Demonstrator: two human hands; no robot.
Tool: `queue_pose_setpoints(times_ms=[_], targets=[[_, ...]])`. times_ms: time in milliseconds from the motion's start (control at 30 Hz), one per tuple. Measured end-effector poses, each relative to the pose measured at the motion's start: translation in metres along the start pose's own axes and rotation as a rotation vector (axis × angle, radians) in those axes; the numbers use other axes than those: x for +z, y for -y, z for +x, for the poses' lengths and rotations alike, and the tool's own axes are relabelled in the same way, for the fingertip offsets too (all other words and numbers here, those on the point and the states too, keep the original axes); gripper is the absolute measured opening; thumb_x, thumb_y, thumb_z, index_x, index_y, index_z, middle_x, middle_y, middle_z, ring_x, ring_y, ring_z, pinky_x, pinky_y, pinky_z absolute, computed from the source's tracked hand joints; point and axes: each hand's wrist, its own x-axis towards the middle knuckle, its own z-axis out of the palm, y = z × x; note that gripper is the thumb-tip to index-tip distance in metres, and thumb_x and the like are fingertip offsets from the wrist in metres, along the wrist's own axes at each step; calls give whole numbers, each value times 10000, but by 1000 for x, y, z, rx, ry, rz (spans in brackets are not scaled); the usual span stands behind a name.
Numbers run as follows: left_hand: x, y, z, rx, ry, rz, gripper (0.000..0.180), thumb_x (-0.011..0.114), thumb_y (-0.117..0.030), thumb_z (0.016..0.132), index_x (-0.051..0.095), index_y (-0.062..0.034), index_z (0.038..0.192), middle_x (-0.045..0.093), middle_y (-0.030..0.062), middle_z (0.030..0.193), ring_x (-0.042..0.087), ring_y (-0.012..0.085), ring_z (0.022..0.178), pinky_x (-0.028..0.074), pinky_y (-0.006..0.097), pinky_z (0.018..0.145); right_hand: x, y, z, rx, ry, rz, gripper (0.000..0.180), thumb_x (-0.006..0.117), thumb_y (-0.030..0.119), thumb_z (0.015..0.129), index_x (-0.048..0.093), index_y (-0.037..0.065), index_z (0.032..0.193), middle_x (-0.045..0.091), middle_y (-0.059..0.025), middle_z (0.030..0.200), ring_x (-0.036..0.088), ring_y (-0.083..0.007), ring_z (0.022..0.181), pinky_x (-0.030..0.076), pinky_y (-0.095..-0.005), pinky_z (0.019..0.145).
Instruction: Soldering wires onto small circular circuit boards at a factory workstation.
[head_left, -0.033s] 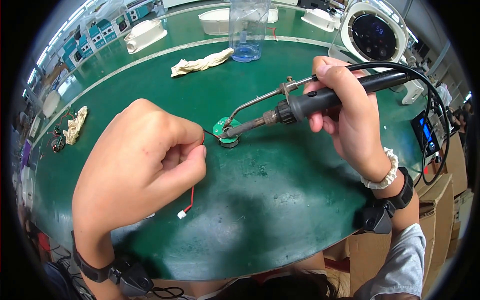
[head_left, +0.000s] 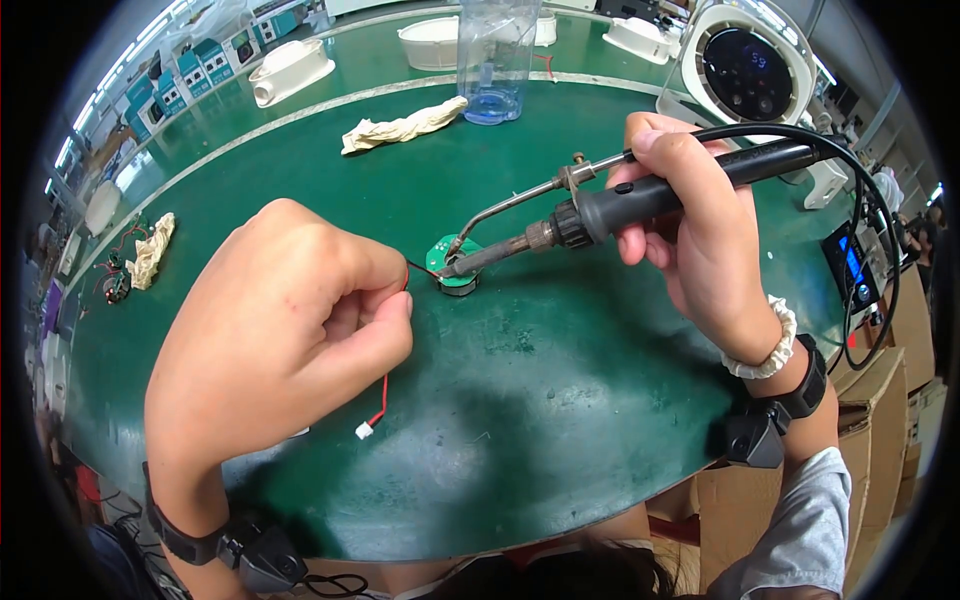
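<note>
My left hand (head_left: 290, 320) pinches a thin red and black wire (head_left: 381, 395) between thumb and forefinger. The wire ends below in a small white connector (head_left: 365, 430) lying on the green table (head_left: 560, 400). Its other end runs to a small round green circuit board (head_left: 455, 270) just right of my fingers. My right hand (head_left: 690, 230) grips the black handle of a soldering iron (head_left: 640, 200), which has a thin metal feed tube alongside it. The iron's tip rests on the board.
A clear plastic container (head_left: 495, 55) and a crumpled cloth (head_left: 405, 128) lie at the back. A round white device with a dark display (head_left: 745, 70) stands back right. A station with a blue display (head_left: 855, 265) and cardboard boxes (head_left: 890, 420) are at the right edge. A tangle of wires (head_left: 135, 260) lies at the left.
</note>
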Motion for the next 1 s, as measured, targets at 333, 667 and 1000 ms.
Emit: queue_pose_setpoints(times_ms=[333,667,1000], targets=[[6,-4,-1,19,-64,81,181,518,0,621,380,14,504,293,69,412,290,158,334,222,274,367,0,1,-1,-11,-2,36,264,432,265,825,398,90,632,510,-45,537,406,-49,355,245,-169,323],[10,-10,-3,32,-154,182,194,528,-13,591,363,1,489,282,76,401,302,204,334,238,288,377,-4,4,-3,28,9,126,262,504,246,807,508,39,647,504,-36,530,459,-78,393,300,-193,361],[9,-9,-3,34,-147,167,200,532,-14,585,359,-2,486,287,81,403,313,209,332,243,292,380,-3,5,-3,31,-1,92,266,496,245,804,502,42,632,489,-31,514,458,-74,397,296,-191,368]])
